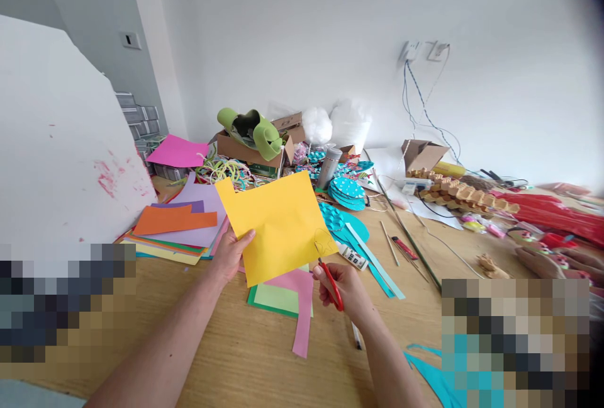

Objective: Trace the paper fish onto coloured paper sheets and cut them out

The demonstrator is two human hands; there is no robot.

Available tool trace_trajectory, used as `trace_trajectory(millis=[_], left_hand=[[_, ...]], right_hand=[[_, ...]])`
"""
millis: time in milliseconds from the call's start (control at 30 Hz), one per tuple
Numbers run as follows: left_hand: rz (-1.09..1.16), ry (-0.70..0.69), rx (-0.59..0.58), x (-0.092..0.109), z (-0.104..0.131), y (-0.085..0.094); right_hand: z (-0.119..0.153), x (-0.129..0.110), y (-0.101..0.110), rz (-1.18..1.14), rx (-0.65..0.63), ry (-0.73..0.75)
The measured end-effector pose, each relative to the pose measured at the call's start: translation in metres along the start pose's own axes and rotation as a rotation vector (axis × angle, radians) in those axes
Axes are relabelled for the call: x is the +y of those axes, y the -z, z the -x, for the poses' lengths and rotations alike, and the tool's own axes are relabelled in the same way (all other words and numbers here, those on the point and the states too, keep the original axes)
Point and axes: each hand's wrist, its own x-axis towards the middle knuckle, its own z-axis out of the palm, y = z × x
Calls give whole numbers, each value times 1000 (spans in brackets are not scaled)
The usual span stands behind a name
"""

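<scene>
A yellow sheet of paper (278, 225) is held up above the table, with a small pencil-like outline near its lower right corner. My left hand (230, 250) is closed on its left edge, thumb on the front. In my right hand (346, 288) is a pair of red-handled scissors (336, 291), fingers wrapped round the grips. The scissors' tips meet the sheet's lower right edge, by the drawn outline. Below the sheet lie pink paper (304, 320) and green paper pieces (274, 299).
Stacked coloured papers (174, 222) lie at left, near a large white board (61, 131). Behind are a cardboard box (245, 148) with green foam, a grey bottle (329, 169), and turquoise discs (348, 194). A long stick (410, 232), egg cartons (457, 191) and blue paper scraps (431, 370) lie to the right.
</scene>
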Motion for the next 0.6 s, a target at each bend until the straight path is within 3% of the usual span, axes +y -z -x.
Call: trace_trajectory(millis=[600], left_hand=[[27, 19, 6, 1, 2, -2]], right_hand=[[1, -4, -1, 13, 68, -63]])
